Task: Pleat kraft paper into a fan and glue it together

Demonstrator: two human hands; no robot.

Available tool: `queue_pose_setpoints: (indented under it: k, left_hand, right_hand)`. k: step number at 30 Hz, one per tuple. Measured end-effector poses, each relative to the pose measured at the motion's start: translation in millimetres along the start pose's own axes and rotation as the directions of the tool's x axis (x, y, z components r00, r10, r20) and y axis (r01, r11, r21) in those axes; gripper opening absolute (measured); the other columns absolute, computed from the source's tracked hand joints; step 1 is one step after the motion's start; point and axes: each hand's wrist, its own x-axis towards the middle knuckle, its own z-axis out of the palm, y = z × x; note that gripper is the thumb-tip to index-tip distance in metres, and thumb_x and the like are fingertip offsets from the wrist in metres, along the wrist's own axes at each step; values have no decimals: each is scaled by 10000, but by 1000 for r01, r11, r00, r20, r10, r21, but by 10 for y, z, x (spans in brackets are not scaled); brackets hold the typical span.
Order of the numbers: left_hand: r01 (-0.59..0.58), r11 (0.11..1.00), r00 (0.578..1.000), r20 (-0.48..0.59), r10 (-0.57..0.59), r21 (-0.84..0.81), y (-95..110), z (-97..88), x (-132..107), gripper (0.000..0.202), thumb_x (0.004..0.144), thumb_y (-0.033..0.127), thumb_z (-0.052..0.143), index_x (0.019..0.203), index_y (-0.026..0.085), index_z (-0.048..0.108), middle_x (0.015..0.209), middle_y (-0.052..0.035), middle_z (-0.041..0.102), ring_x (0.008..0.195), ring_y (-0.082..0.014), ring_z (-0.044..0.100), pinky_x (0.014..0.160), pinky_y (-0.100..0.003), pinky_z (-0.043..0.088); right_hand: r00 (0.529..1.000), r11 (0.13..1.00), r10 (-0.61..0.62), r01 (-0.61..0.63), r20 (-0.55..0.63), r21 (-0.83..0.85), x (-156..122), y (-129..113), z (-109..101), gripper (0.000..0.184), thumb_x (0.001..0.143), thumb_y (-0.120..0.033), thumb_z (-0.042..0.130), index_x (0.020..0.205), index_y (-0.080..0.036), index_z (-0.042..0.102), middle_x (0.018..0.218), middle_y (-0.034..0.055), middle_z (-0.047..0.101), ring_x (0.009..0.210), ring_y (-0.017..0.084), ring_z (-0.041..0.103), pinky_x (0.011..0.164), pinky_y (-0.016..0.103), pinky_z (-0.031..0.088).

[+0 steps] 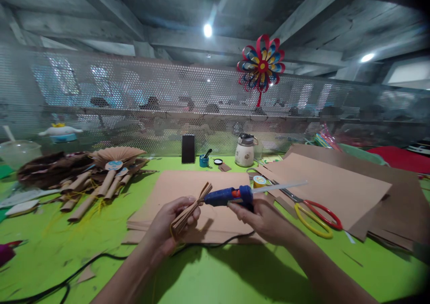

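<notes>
The left grip [178, 212] is closed around a pleated kraft paper bundle [185, 217], whose upper end juts past it, above stacked kraft sheets [228, 183] on the green surface [117, 281]; the right grip [260, 215] clasps a blue glue gun [220, 197], nozzle [206, 199] at the bundle.

Perforated partition [188, 89] behind lime-green table [215, 286]; grey ceiling beams [104, 12] above, bright lamp [208, 30] glowing.

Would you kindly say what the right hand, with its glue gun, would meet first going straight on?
Probably the folded brown paper in the left hand, by the nozzle; contact is unclear.
</notes>
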Motion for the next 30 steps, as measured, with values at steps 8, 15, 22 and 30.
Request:
queue_pose_setpoints:
  k: [8,15,22,30]
  left_hand:
    - [15,1000,1000,3,-15,-3,-5,5,-6,118,783,198,536,699,114,541,517,-6,542,346,-40,419,291,-107,300]
    - [-2,1000,1000,-26,2,12,-9,11,-9,104,777,185,541,700,115,544,515,-8,546,366,-44,451,302,-98,303]
    - [-9,1000,1000,-27,10,20,-2,33,-27,130,772,194,537,663,125,521,496,-5,539,333,-45,419,283,-116,276]
    - [-1,1000,999,-53,1,12,10,57,-32,124,749,190,570,650,122,537,498,-11,553,336,-50,436,279,-121,282]
  right_hand:
    - [996,997,37,-42,-83,-66,33,94,-21,384,890,-453,430,653,-158,496,567,-22,436,534,101,384,508,250,291]
    - [999,999,53,-53,-7,12,11,47,41,345,896,-441,433,721,-156,521,574,-30,393,526,97,353,484,241,277]
    - [999,998,38,-39,15,41,-3,9,44,319,900,-430,443,809,-153,575,586,-36,383,536,99,351,492,240,285]
    - [999,998,39,-41,32,50,-19,-48,45,279,895,-397,457,773,-159,536,614,-35,373,555,97,326,508,238,289]
